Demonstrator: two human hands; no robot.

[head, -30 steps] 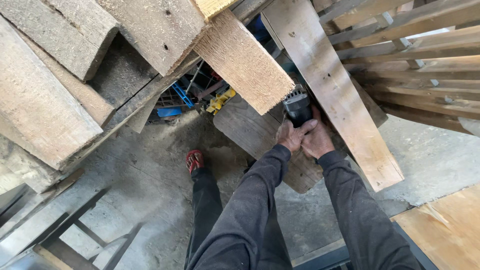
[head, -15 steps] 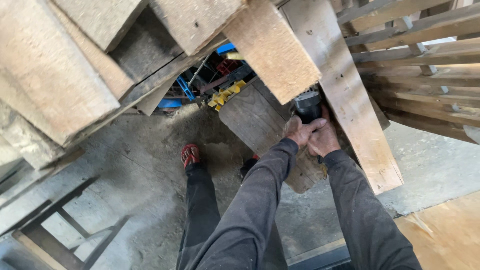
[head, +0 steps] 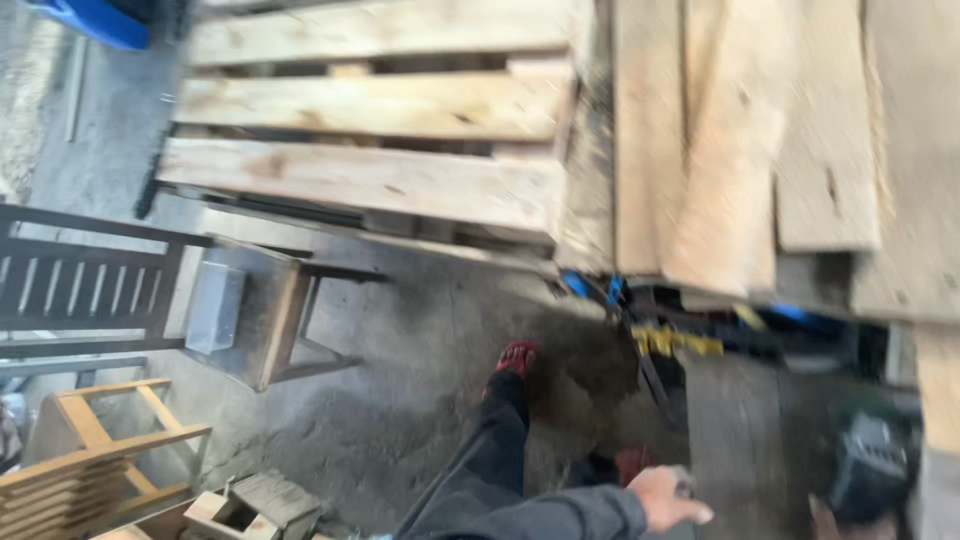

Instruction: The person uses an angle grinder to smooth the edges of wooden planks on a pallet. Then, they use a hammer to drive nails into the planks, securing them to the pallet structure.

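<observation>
The whole view is smeared by motion, and the lower right of the frame is hardest to read. There a dark power tool (head: 868, 468) sits blurred beside a grey board (head: 740, 440), its shape only roughly made out. At the bottom edge right of centre, one hand (head: 668, 497) shows at the end of a dark grey sleeve (head: 545, 517), fingers spread and holding nothing, near the tool but apart from it; whether it is the left or right hand cannot be told. A sliver of what may be the other hand shows at the bottom edge just left of the tool, too cut off to judge.

A dark trouser leg (head: 480, 465) runs up to one red shoe (head: 515, 357) on the sandy concrete floor (head: 400, 400); a second red patch lower down is partly hidden behind the sleeve. Blue and yellow clamps (head: 680, 340) lie half hidden under the planks.

A pallet (head: 370, 110) with three pale slats fills the upper left; stacked planks (head: 740, 140) fill the upper right, cut off by the top edge. At left stand a dark slatted chair (head: 90, 285), a small stool (head: 255, 315) and one light wooden chair (head: 90, 450), cut off at the edge. Open floor lies between stool and shoe.
</observation>
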